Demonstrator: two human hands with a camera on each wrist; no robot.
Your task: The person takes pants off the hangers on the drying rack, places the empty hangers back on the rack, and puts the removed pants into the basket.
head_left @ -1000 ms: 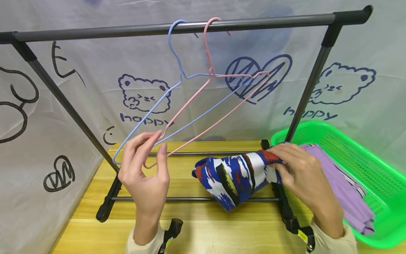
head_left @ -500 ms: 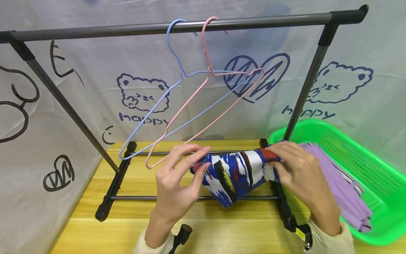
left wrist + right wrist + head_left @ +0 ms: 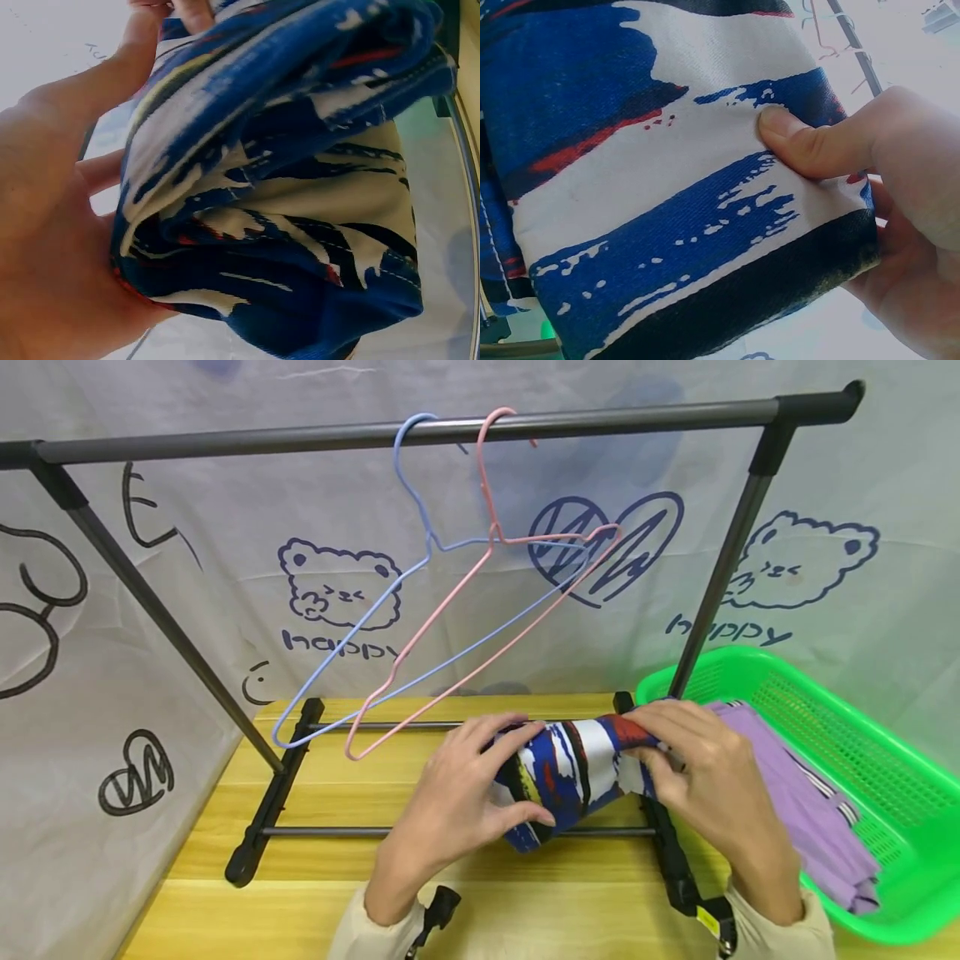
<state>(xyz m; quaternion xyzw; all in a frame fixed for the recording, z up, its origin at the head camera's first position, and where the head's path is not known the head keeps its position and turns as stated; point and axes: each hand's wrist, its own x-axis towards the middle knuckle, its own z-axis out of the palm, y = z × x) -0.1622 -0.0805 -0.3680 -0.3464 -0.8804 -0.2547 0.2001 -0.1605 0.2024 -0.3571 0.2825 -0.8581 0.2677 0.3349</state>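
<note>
A folded patterned garment (image 3: 581, 772) in blue, white, red, black and yellow is held up in front of the rack in the head view. At its left end is my left hand (image 3: 465, 789), fingers over the top and thumb across the front. My right hand (image 3: 708, 772) grips the right end. Loose folds of the garment (image 3: 292, 187) face the left wrist view, with the palm against one side. In the right wrist view my thumb (image 3: 795, 139) presses flat on the garment, the other fingers partly hidden behind it.
A blue hanger (image 3: 429, 535) and a pink hanger (image 3: 492, 533) hang from the rack's dark top bar (image 3: 262, 441). On the right stands a green basket (image 3: 832, 714) with a folded purple garment (image 3: 806, 814) inside. Black rack feet (image 3: 258, 831) stand on the wooden tabletop (image 3: 225, 918).
My left hand has left the pink hanger's lower left corner, moved right and taken hold of the garment's left end. The right hand keeps its grip, and the hangers have swung slightly.
</note>
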